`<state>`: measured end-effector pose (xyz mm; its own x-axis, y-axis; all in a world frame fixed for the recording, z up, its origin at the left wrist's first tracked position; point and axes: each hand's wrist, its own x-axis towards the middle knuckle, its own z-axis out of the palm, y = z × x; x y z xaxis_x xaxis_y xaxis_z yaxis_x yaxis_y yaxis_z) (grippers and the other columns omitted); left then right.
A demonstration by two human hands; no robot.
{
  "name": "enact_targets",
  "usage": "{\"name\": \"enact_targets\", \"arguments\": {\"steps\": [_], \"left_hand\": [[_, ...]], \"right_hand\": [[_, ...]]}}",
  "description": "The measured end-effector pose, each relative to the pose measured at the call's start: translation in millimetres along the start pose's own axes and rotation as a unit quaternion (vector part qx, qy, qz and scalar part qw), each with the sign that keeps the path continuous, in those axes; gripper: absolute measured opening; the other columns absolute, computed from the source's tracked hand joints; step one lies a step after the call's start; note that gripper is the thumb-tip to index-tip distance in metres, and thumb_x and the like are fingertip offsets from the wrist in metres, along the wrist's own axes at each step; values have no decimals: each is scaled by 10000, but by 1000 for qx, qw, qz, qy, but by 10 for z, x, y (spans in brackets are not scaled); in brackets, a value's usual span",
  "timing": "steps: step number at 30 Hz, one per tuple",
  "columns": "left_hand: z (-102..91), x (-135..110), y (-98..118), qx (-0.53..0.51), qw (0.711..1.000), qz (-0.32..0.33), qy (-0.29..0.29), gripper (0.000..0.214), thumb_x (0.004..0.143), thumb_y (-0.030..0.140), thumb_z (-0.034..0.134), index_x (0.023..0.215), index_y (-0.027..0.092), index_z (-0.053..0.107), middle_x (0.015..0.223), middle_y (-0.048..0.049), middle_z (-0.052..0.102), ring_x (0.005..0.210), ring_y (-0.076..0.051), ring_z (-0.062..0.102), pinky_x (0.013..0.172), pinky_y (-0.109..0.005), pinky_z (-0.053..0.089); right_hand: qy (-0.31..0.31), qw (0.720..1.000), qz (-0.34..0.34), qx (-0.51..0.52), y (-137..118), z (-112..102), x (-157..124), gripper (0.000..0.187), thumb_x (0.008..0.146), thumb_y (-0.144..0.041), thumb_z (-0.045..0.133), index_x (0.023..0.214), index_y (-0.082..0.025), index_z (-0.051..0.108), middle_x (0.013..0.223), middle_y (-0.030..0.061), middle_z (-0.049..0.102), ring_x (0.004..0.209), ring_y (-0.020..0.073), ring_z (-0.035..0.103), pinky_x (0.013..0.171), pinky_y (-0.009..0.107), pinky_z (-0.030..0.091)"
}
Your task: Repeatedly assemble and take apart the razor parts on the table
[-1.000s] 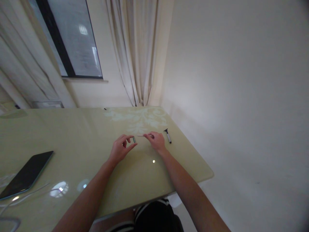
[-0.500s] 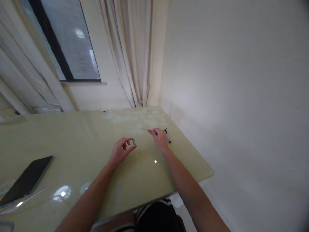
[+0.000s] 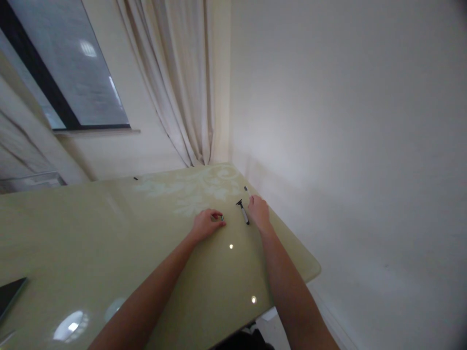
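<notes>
My left hand [image 3: 208,224] is closed in a pinch just above the table, with a small, short greenish cylinder [image 3: 222,218], like a battery, between thumb and forefinger. To its right lies a razor [image 3: 244,215] with a black head and a grey and black handle. On the far side of the razor, by the table's right edge, my right hand [image 3: 260,211] grips a slim white stick with a dark oval end [image 3: 245,188], which looks like a toothbrush. The dark end points away from me; the fingers hide the rest of it.
The glossy pale-green table [image 3: 109,243] meets the wall [image 3: 346,146] along its right side. Near its back edge lies a small dark piece [image 3: 135,178]. A dark flat tablet-like device [image 3: 10,296] shows at the left. Curtains [image 3: 175,87] hang behind the table.
My right hand has moved right, past the razor, and the stick now points away instead of left. My left hand has come closer to the razor with the cylinder. The view has turned right.
</notes>
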<state>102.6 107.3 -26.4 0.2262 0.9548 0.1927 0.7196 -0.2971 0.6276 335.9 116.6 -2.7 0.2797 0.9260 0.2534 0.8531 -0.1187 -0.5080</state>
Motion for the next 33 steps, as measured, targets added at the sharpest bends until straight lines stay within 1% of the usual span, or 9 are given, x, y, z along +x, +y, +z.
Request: {"name": "enact_targets", "arguments": {"steps": [3, 5, 8, 12, 14, 18, 23, 28, 33], "left_hand": [[144, 211, 119, 26, 999, -46, 8, 364, 744, 472, 812, 1046, 268, 804, 933, -68, 782, 889, -273, 701, 816, -401, 497], [195, 256, 166, 39, 998, -54, 16, 388, 748, 521, 802, 1059, 288, 802, 953, -65, 781, 973, -302, 687, 881, -439, 475], [212, 216, 179, 49, 998, -42, 16, 393, 753, 545, 798, 1073, 317, 797, 998, -54, 779, 1053, -310, 662, 946, -452, 444], [187, 136, 154, 57, 998, -22, 5, 399, 781, 553, 777, 1110, 327, 789, 1046, -49, 774, 1066, -291, 662, 964, -429, 439], [179, 122, 150, 61, 998, -18, 3, 427, 773, 563, 781, 1123, 321, 787, 1060, -56, 770, 1073, -296, 660, 969, -428, 439], [177, 122, 152, 62, 998, -15, 0, 464, 752, 568, 796, 1142, 318, 782, 1081, -59, 767, 1088, -304, 655, 972, -436, 439], [176, 132, 140, 60, 998, -7, -4, 401, 798, 542, 761, 1131, 320, 785, 1084, -62, 769, 1098, -301, 656, 973, -434, 436], [172, 135, 131, 59, 998, -8, -6, 409, 811, 539, 749, 1154, 318, 779, 1090, -59, 762, 1094, -300, 657, 981, -445, 437], [166, 126, 132, 61, 998, -9, -8, 405, 820, 531, 740, 1170, 330, 779, 1088, -56, 757, 1111, -306, 650, 991, -450, 436]], "right_hand": [[-5, 999, 15, -35, 77, 52, -5, 335, 1043, -251, 446, 995, -154, 763, 946, 174, 755, 861, 255, 696, 738, 314, 424], [-10, 998, 20, -55, 118, 69, -10, 309, 1021, -232, 475, 966, -159, 770, 944, 170, 757, 857, 250, 696, 727, 310, 429], [-14, 997, 24, -76, 154, 75, -14, 281, 992, -213, 508, 933, -157, 777, 944, 170, 760, 857, 246, 693, 706, 304, 431], [-14, 995, 30, -91, 140, 67, -26, 287, 989, -215, 513, 934, -151, 788, 972, 181, 759, 877, 247, 697, 708, 302, 434], [-13, 995, 34, -97, 123, 53, -39, 290, 988, -218, 517, 937, -153, 795, 984, 184, 758, 881, 249, 702, 712, 303, 439], [-6, 993, 49, -104, 111, 8, -70, 279, 980, -207, 526, 954, -161, 801, 984, 185, 759, 873, 260, 711, 700, 307, 448], [5, 992, 59, -108, 125, -29, -90, 277, 978, -200, 525, 972, -166, 799, 1026, 182, 759, 903, 264, 714, 697, 300, 455], [16, 992, 68, -105, 138, -34, -102, 259, 959, -185, 544, 978, -169, 802, 1013, 176, 760, 889, 254, 716, 702, 293, 468], [32, 994, 61, -90, 152, -37, -119, 233, 952, -211, 565, 960, -169, 794, 1000, 170, 750, 904, 261, 709, 719, 303, 474]]}}
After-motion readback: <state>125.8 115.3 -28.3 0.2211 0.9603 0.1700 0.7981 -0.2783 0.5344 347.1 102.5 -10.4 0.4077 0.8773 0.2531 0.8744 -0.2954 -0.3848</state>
